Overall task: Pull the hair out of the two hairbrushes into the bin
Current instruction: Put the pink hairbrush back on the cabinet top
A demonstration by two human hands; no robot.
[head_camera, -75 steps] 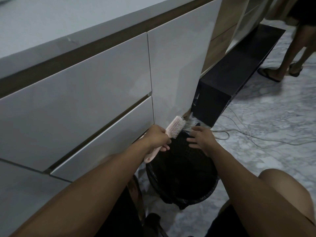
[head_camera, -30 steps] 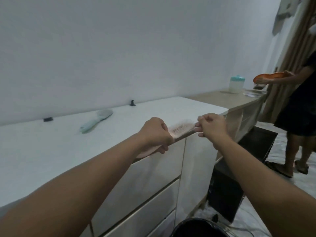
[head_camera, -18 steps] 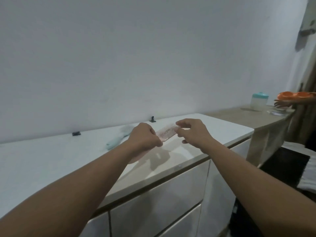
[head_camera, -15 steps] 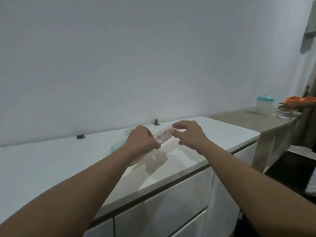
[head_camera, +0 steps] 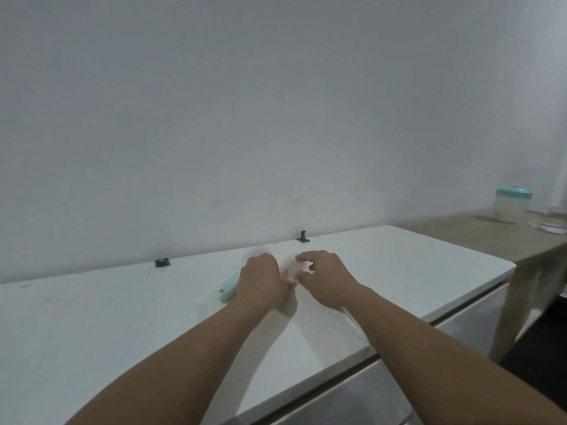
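My left hand (head_camera: 260, 279) is closed around the handle of the pink hairbrush (head_camera: 290, 268), held low over the white cabinet top (head_camera: 399, 265). Only the bristled head shows between my hands. My right hand (head_camera: 325, 277) is at the brush head with its fingers partly spread, touching the bristles. The mint green hairbrush (head_camera: 227, 286) lies on the cabinet top just left of my left hand, mostly hidden behind it. The bin is out of view.
A small black clip (head_camera: 162, 262) and a black hook (head_camera: 302, 236) sit by the wall. To the right stands a wooden table (head_camera: 491, 237) with a teal-lidded jar (head_camera: 511, 204) and papers. The cabinet's front edge runs diagonally at lower right.
I have risen from the bin on the floor to the cabinet top. Both hands with the pink brush have moved forward and down toward the surface, next to the green brush.
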